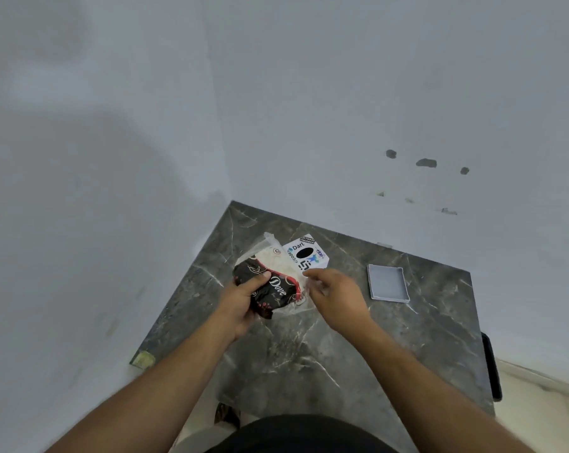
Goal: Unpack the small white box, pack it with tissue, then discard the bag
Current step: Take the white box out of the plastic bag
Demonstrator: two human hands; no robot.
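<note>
Both hands are working — left fingers [260, 278] clamping the soft, crinkly Dove bag [270, 289], right fingers [311, 274] pinching its slippery clear film [304, 294].

Dark marble table [325, 338] bears a stickered white box [306, 255] and grey lid [387, 282]

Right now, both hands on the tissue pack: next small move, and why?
Probably pull a tissue free with the right hand: the left hand grips the black Dove tissue pack, white tissue shows at its top, and the stickered white box sits just behind.
</note>
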